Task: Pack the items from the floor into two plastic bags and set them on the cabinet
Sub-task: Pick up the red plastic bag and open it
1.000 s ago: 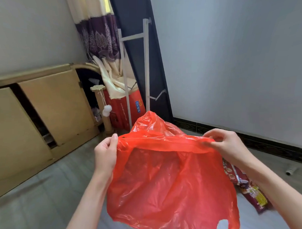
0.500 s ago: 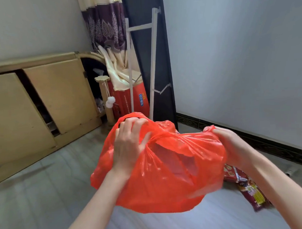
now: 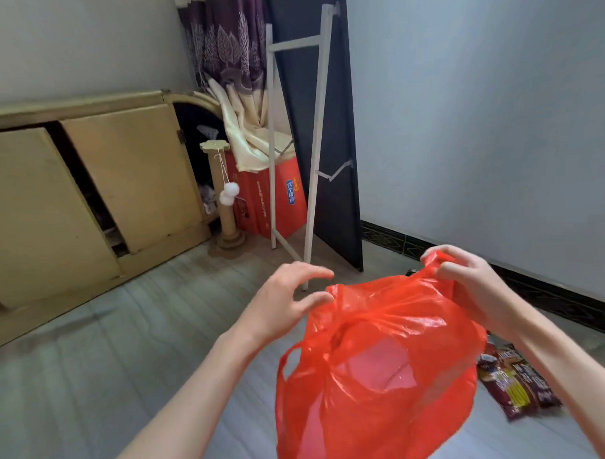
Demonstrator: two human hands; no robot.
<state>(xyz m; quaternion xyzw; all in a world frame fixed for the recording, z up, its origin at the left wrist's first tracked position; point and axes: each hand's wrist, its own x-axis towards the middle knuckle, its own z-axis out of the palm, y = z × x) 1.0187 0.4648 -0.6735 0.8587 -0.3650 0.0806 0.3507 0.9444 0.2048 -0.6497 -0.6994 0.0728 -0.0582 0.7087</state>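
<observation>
Red plastic bag (image 3: 378,364) is hanging in the air above the floor (image 3: 110,356), pinched at its upper edge by the right hand (image 3: 467,285), whose grip is curling tight on the film. The left hand (image 3: 283,305) is hovering beside the bag's rim with fingers spread, holding nothing. Snack packets (image 3: 515,380) are lying on the floor to the right.

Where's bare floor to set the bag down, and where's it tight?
Free: the wide grey floor left of the left hand, bordered by the wooden cabinet. Crowded: lower right, where snack packets lie by the red bag gripped by the right hand, and the far corner around the white rack and red box.
</observation>
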